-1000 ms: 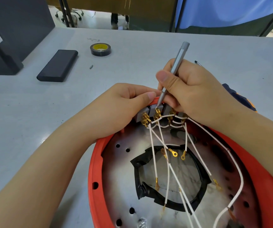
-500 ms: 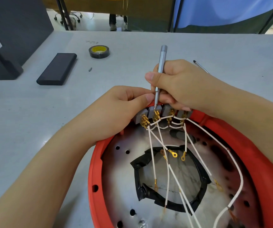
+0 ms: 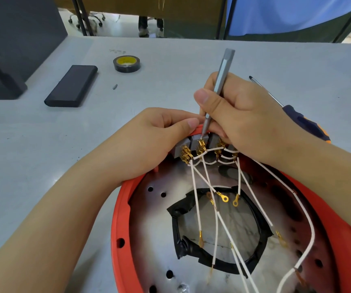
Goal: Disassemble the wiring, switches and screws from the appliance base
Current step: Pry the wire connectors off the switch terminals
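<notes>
Pinched in the right hand (image 3: 240, 117), the slim screwdriver (image 3: 217, 92) has tilted back rightward, tip now beside a brass terminal (image 3: 201, 143) just below the grip, while the left hand (image 3: 159, 140) grips the red base (image 3: 119, 218), so loosening continues.

So my right hand (image 3: 242, 115) tilts the grey precision screwdriver (image 3: 220, 81) again. A second ago it leans right, half a second ago it stands almost straight up, now it leans slightly right. Its tip sits on the second brass terminal (image 3: 201, 143) instead of further along. The orange-handled screwdriver (image 3: 305, 123) behind my wrist shows more again.
</notes>
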Demonstrator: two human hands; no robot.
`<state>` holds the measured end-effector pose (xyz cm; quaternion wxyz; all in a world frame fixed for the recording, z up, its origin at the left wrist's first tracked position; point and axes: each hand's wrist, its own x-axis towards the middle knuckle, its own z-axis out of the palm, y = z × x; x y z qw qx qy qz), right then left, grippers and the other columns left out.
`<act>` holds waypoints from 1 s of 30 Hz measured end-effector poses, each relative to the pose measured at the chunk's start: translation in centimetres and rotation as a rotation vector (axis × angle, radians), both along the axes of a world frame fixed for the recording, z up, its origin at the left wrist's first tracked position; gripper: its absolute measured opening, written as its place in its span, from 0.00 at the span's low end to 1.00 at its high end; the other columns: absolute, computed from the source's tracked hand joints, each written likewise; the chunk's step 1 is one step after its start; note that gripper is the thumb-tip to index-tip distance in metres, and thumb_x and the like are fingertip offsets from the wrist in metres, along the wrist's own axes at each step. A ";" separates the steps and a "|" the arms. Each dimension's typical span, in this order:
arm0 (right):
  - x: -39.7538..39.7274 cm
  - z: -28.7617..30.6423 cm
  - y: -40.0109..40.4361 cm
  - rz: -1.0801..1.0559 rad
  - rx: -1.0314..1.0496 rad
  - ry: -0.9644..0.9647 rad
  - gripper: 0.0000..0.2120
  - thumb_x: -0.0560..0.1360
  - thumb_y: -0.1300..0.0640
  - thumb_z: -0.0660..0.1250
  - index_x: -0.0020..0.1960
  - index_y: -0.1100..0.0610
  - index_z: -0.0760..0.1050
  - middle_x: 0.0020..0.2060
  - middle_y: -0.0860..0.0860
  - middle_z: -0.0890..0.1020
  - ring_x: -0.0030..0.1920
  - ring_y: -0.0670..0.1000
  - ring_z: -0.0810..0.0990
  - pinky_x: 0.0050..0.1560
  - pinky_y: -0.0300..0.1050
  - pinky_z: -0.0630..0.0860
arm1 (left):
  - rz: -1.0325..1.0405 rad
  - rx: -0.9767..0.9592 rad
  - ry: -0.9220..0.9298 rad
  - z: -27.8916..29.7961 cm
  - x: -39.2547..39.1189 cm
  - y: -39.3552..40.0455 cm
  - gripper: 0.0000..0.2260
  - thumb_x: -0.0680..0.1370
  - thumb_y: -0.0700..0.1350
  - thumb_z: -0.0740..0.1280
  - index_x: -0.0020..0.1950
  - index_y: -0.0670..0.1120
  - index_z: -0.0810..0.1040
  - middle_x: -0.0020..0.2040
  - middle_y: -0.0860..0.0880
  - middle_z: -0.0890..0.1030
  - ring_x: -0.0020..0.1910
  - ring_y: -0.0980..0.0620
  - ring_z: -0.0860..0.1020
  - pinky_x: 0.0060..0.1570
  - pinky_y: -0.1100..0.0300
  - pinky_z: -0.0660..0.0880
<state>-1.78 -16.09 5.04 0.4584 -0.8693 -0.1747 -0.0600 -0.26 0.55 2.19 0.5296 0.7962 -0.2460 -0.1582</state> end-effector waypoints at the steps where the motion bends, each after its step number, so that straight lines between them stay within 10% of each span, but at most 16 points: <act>1: 0.0 0.1 0.0 0.005 0.001 0.017 0.12 0.81 0.54 0.58 0.39 0.52 0.67 0.20 0.40 0.72 0.23 0.39 0.74 0.26 0.30 0.67 | 0.002 0.005 -0.006 0.0 0.0 0.0 0.12 0.82 0.49 0.59 0.55 0.57 0.82 0.47 0.57 0.85 0.49 0.60 0.82 0.54 0.63 0.75; 11: 1.3 1.3 0.4 0.066 -0.056 0.210 0.14 0.82 0.52 0.57 0.39 0.55 0.67 0.17 0.41 0.71 0.17 0.39 0.71 0.19 0.28 0.63 | 0.013 0.000 0.020 0.1 0.0 0.0 0.13 0.76 0.56 0.60 0.55 0.59 0.82 0.51 0.52 0.85 0.55 0.39 0.80 0.58 0.33 0.72; 23: -0.4 0.4 -1.0 0.015 0.104 0.132 0.12 0.81 0.53 0.57 0.41 0.54 0.69 0.21 0.46 0.72 0.18 0.42 0.69 0.23 0.29 0.64 | 0.024 0.005 0.031 0.3 -0.2 -0.1 0.12 0.81 0.48 0.60 0.59 0.53 0.81 0.51 0.55 0.85 0.53 0.57 0.82 0.62 0.54 0.72; 30: -0.8 -0.4 -1.2 -0.025 0.152 0.077 0.11 0.81 0.52 0.58 0.41 0.53 0.69 0.22 0.47 0.72 0.20 0.43 0.70 0.24 0.30 0.65 | 0.050 0.004 0.057 0.4 -0.3 -0.2 0.12 0.81 0.49 0.60 0.59 0.54 0.81 0.51 0.50 0.85 0.55 0.43 0.81 0.59 0.34 0.72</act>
